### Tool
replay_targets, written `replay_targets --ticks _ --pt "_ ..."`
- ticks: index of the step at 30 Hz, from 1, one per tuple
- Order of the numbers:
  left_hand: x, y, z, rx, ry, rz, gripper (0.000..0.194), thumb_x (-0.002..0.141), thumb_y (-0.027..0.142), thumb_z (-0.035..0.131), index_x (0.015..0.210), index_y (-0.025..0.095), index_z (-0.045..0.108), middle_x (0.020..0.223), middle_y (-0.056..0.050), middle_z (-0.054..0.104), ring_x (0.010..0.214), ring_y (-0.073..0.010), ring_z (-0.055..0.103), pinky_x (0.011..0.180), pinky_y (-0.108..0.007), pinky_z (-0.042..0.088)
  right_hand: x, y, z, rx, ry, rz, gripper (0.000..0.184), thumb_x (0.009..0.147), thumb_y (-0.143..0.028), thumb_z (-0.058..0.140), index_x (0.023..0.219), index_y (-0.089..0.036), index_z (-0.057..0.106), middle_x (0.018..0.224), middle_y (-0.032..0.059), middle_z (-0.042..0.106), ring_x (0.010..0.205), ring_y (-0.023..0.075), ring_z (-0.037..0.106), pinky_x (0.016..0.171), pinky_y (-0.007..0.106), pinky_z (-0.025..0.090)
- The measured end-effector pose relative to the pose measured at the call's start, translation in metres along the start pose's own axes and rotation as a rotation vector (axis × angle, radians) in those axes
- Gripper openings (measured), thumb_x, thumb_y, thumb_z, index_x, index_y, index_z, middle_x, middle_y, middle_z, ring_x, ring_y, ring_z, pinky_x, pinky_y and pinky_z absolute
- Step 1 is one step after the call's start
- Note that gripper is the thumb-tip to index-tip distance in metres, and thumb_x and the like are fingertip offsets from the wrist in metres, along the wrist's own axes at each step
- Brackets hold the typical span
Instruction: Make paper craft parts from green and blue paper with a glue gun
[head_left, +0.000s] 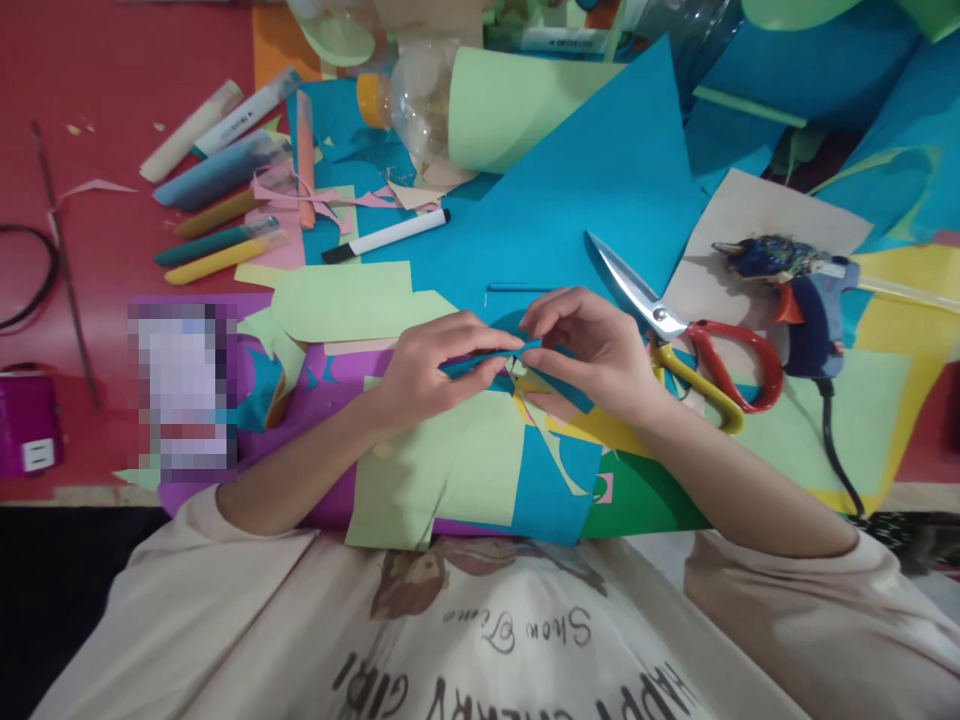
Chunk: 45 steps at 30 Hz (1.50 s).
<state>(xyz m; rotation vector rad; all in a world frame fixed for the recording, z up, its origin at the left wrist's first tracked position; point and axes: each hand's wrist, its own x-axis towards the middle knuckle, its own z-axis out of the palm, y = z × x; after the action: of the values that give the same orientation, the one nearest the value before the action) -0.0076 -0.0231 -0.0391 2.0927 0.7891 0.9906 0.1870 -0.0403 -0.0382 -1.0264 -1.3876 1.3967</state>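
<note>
Red tabletop point(112, 60); pale near edge point(75, 495); black area point(60, 580) beyond.

A boxy, white-labelled magenta object point(27, 425) is seen near a curved black cable point(55, 262) on the red bench point(127, 50).

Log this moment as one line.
left hand: holding blue paper strip | right hand: holding same strip | scissors: right of hands | glue gun: beyond scissors

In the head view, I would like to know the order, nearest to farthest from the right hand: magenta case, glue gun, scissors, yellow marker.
1. Scissors: just right of the right hand.
2. Glue gun: farther right.
3. Yellow marker: left side.
4. Magenta case: far left edge.
</note>
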Motion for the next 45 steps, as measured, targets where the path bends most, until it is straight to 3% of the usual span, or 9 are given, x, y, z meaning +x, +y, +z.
replay_targets --ticks 8,18,23,27,33,38,42,45 --pt "0.001 0.000 -0.002 0.000 -0.012 0.008 0.015 0.084 0.014 0.061 0.093 0.022 0.070 0.083 -0.001 0.073 0.074 -0.0095 0.066 0.066 -0.018 0.051 -0.002 0.001 -0.002 -0.096 -0.011 -0.027 0.020 0.078 -0.033 0.072 0.077 -0.021 0.056 0.093 0.0045 0.062 0.087 0.0154 0.061 0.063 0.027 0.050" --pt "0.000 0.001 -0.002 0.012 -0.049 -0.049 0.015 0.086 0.019 0.057 0.091 0.023 0.071 0.083 -0.002 0.074 0.073 -0.0111 0.066 0.067 -0.022 0.053 -0.002 -0.001 -0.001 -0.155 -0.030 -0.030 0.019 0.078 -0.031 0.070 0.078 -0.022 0.053 0.098 0.0055 0.060 0.089 0.0164 0.060 0.063 0.028 0.051" --pt "0.011 0.000 -0.019 0.068 -0.053 -0.310 0.014 0.083 0.026 0.063 0.092 0.021 0.071 0.090 -0.002 0.075 0.076 -0.0125 0.067 0.069 -0.022 0.053 -0.003 -0.001 -0.001 -0.138 0.093 -0.036 0.030 0.078 -0.035 0.071 0.095 -0.025 0.048 0.114 0.0053 0.055 0.084 0.0137 0.061 0.069 0.030 0.053" --pt "0.019 -0.002 -0.032 0.143 -0.167 -0.358 0.012 0.081 0.028 0.064 0.082 0.020 0.073 0.082 -0.001 0.074 0.072 -0.0139 0.067 0.068 -0.024 0.052 -0.003 0.002 -0.002 -0.234 0.147 -0.001 0.018 0.086 -0.030 0.059 0.100 -0.024 0.049 0.104 0.0046 0.058 0.083 0.0138 0.060 0.065 0.029 0.051" --pt "0.020 0.002 -0.045 0.266 -0.223 -0.325 0.012 0.080 0.027 0.062 0.078 0.022 0.073 0.077 -0.001 0.073 0.068 -0.0141 0.065 0.066 -0.024 0.049 -0.002 0.011 -0.003 -0.397 0.087 -0.013 0.017 0.086 -0.022 0.055 0.102 -0.022 0.052 0.105 0.0074 0.060 0.083 0.0148 0.062 0.063 0.028 0.050" --pt "0.023 0.013 -0.053 0.333 -0.385 -0.311 0.017 0.081 0.025 0.057 0.073 0.022 0.072 0.077 0.001 0.073 0.068 -0.0139 0.064 0.064 -0.024 0.045 -0.002 0.008 -0.002 -0.564 0.054 -0.100 0.018 0.088 -0.019 0.051 0.104 -0.022 0.057 0.104 0.0093 0.062 0.083 0.0170 0.062 0.064 0.030 0.051" --pt "0.023 0.019 -0.053 0.467 -0.511 -0.289 0.019 0.080 0.022 0.053 0.073 0.022 0.071 0.077 0.001 0.072 0.068 -0.0146 0.064 0.061 -0.024 0.043 -0.005 0.006 0.002 -0.782 -0.123 -0.242 0.025 0.091 -0.022 0.048 0.111 -0.022 0.062 0.113 0.0126 0.061 0.099 0.0237 0.059 0.079 0.039 0.051" --pt "0.023 0.022 -0.050 0.595 -0.581 -0.290 0.018 0.077 0.018 0.053 0.072 0.022 0.069 0.075 0.001 0.072 0.066 -0.0153 0.062 0.057 -0.025 0.040 -0.007 0.005 0.004 -0.941 -0.230 -0.278 0.028 0.093 -0.027 0.047 0.115 -0.021 0.064 0.117 0.0150 0.060 0.099 0.0270 0.057 0.083 0.045 0.049"
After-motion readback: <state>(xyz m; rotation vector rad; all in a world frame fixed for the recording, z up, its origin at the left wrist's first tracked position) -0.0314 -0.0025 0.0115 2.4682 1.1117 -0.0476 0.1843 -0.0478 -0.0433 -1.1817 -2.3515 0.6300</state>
